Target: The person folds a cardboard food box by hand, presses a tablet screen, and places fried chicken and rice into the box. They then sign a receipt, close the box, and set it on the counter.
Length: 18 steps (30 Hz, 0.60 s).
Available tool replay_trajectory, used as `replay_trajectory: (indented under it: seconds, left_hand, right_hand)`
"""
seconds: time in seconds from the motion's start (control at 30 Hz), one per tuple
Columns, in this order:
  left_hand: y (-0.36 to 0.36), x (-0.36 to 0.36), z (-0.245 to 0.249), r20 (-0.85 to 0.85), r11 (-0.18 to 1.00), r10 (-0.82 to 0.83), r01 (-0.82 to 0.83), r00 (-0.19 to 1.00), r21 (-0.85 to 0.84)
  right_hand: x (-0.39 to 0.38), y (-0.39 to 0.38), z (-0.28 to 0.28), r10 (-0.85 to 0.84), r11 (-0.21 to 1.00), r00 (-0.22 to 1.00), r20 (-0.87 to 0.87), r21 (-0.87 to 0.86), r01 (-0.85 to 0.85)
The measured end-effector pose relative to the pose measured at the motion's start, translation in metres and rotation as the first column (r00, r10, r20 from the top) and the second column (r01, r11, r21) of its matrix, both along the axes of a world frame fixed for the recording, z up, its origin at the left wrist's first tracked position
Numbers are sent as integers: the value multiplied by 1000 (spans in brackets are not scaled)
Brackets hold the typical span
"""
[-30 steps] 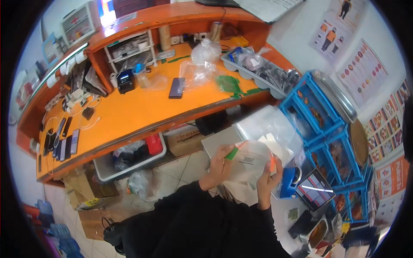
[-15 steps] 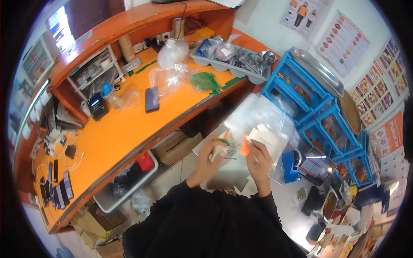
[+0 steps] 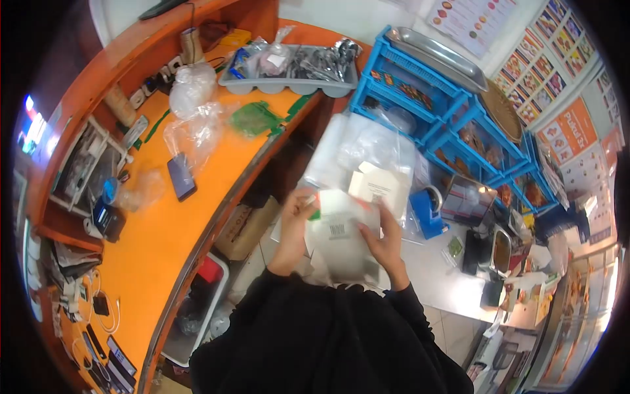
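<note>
Between my hands is a pale, partly folded cardboard box (image 3: pixel 338 244) with a square printed code, smeared by motion. My left hand (image 3: pixel 296 220) grips its left edge near a green and orange patch. On the right side, my right hand (image 3: pixel 386 241) holds the box with the thumb across its face. Just beyond lies a cream cardboard piece with flaps and small print (image 3: pixel 387 182). It rests on or near a stack of clear plastic bags (image 3: pixel 357 134); the exact contact is hidden.
An orange counter (image 3: pixel 147 246) at left bears a phone (image 3: pixel 181 177) and plastic bags. A grey tray of wrapped cutlery (image 3: pixel 289 85) sits at its far end. Blue crates (image 3: pixel 410 98), a blue tape dispenser (image 3: pixel 428 213) and a tablet (image 3: pixel 468 199) are at right.
My view has turned right, so the counter and crates sit further left. The box in my hands now shows a broader face toward me, and the orange flap has folded down.
</note>
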<state>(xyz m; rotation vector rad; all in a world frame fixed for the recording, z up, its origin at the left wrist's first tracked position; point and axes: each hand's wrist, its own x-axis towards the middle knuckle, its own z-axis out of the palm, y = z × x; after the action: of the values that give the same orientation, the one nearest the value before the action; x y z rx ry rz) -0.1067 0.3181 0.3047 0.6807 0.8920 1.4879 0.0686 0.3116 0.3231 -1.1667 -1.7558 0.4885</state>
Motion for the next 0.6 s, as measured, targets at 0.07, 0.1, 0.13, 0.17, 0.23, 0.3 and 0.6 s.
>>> replay_trajectory:
  seconds: [0.07, 0.1, 0.13, 0.17, 0.23, 0.3, 0.6]
  left_hand:
    - [17, -11, 4, 257, 993, 116, -118, 959, -6]
    - [25, -20, 9, 311, 989, 143, -147, 939, -13]
    - [33, -28, 13, 365, 984, 171, -176, 915, -17]
    - [40, -35, 12, 423, 977, 190, -212, 886, 4]
    - [47, -48, 13, 423, 984, 141, -175, 895, 43]
    - [50, -49, 14, 407, 988, 122, -148, 905, 34]
    - [18, 37, -2, -571, 999, -7, 29, 821, 29]
  right_hand:
    - [16, -5, 3, 58, 989, 967, -248, -120, -90]
    - [32, -9, 6, 83, 985, 994, -65, -146, -92]
    - [47, -12, 11, 112, 981, 986, 120, -171, -91]
    - [57, -20, 17, 104, 953, 983, 148, -298, -56]
    - [79, -30, 9, 102, 915, 990, 95, -400, -56]
    - [84, -39, 6, -57, 849, 990, -129, -529, -20]
    - [123, -56, 20, -226, 969, 935, -273, -162, 187]
